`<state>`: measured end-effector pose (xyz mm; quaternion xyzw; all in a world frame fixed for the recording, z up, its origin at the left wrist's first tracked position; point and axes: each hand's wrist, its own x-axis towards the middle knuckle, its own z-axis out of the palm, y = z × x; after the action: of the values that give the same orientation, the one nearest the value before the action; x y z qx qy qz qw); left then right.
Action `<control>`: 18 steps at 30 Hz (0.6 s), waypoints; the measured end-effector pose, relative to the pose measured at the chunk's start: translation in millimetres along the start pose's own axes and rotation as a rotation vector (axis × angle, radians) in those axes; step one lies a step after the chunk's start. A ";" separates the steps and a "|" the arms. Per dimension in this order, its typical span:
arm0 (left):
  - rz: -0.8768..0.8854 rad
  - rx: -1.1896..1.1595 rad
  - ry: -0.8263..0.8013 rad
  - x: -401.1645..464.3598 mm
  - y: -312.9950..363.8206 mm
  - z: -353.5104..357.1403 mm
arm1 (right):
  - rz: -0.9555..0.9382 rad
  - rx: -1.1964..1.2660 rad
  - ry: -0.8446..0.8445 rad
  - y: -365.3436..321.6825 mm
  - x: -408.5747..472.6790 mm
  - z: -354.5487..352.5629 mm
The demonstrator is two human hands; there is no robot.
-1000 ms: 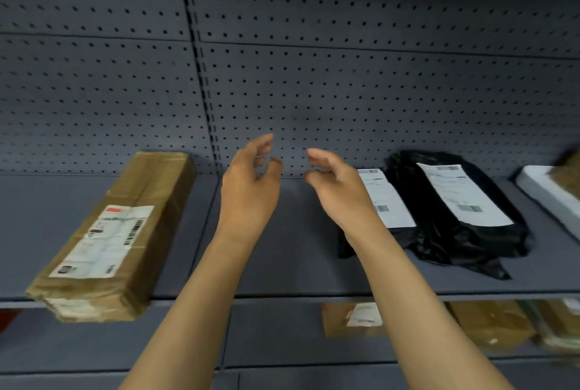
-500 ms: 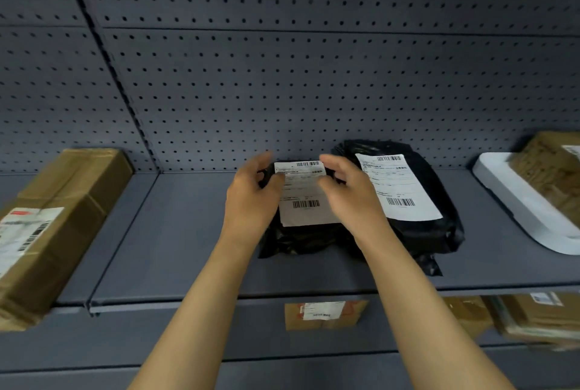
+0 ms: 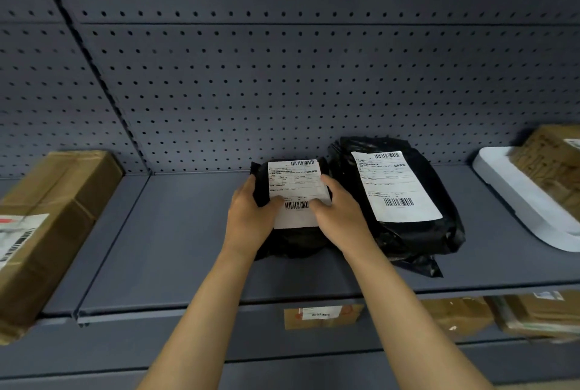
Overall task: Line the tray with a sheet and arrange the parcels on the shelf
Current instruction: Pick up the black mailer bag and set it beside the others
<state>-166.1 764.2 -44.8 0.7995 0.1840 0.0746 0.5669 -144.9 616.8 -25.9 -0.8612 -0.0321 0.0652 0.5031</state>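
A small black parcel (image 3: 295, 179) with a white label lies on the grey shelf (image 3: 188, 232) near the middle. My left hand (image 3: 251, 217) grips its left side and my right hand (image 3: 339, 217) grips its right side, thumbs on the label. Touching its right side lies a larger black parcel (image 3: 398, 201) with a bigger label. A white tray (image 3: 521, 201) sits at the far right of the shelf, holding a brown box (image 3: 552, 163).
A long brown cardboard box (image 3: 47, 226) lies on the shelf's left section, overhanging the front edge. Perforated grey panels (image 3: 282, 76) form the back wall. Several brown parcels (image 3: 323, 316) sit on the lower shelf to the right.
Both hands moved from mid-air onto the small black parcel and closed on its sides. The view shifted right, so the brown box slid left and the tray came into sight.
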 end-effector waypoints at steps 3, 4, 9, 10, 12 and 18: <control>-0.054 -0.045 -0.044 -0.6 -0.5 -0.5 | -0.003 0.021 0.008 0.3 -0.3 2.0; -0.058 -0.067 -0.064 -2.7 2.5 -0.5 | 0.002 0.024 0.009 -0.1 -0.5 2.2; -0.064 -0.124 -0.099 -11.4 10.6 2.2 | 0.011 0.019 0.007 -4.5 -0.1 5.9; -0.057 -0.136 -0.103 -12.9 13.4 2.0 | 0.006 0.019 0.011 -7.2 -0.3 5.4; -0.043 -0.162 -0.099 -16.4 21.5 -1.2 | -0.003 0.019 0.011 -14.1 -2.0 3.3; 0.023 -0.252 -0.066 -22.4 51.9 -37.6 | -0.106 0.083 -0.003 -50.1 -9.6 -3.5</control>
<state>-188.2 773.8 18.7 0.7261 0.1452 0.0772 0.6676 -153.3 637.3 20.1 -0.8366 -0.0757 0.0412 0.5410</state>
